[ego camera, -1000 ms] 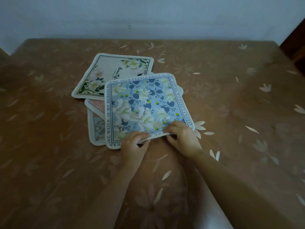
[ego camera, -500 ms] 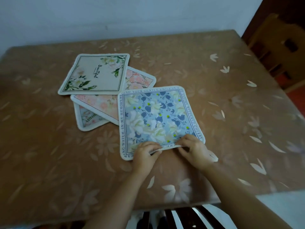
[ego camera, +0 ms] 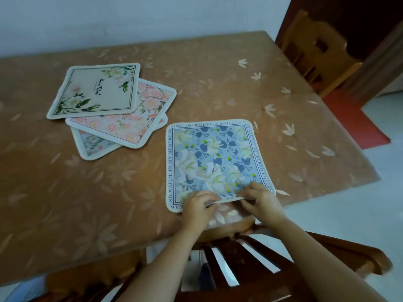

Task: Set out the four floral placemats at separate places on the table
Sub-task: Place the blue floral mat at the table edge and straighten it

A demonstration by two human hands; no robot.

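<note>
A blue floral placemat (ego camera: 214, 159) with lettering round its border lies near the table's front edge, right of the middle. My left hand (ego camera: 197, 208) and my right hand (ego camera: 260, 200) both pinch its near edge, which is lifted slightly. Three other placemats overlap in a pile at the back left: a cream one with green leaves (ego camera: 96, 91) on top, a pink floral one (ego camera: 130, 118) under it, and a third (ego camera: 93, 144) mostly hidden beneath.
The table (ego camera: 218, 83) has a brown cloth with pale petal prints. A wooden chair (ego camera: 316, 53) stands at the far right. Another chair's dark slatted back (ego camera: 229, 264) is below my arms at the front edge. A white wall is behind.
Both hands have dragged the blue placemat off the pile, to the right and toward the front edge. It now lies apart from the other three. The view has also shifted right.
</note>
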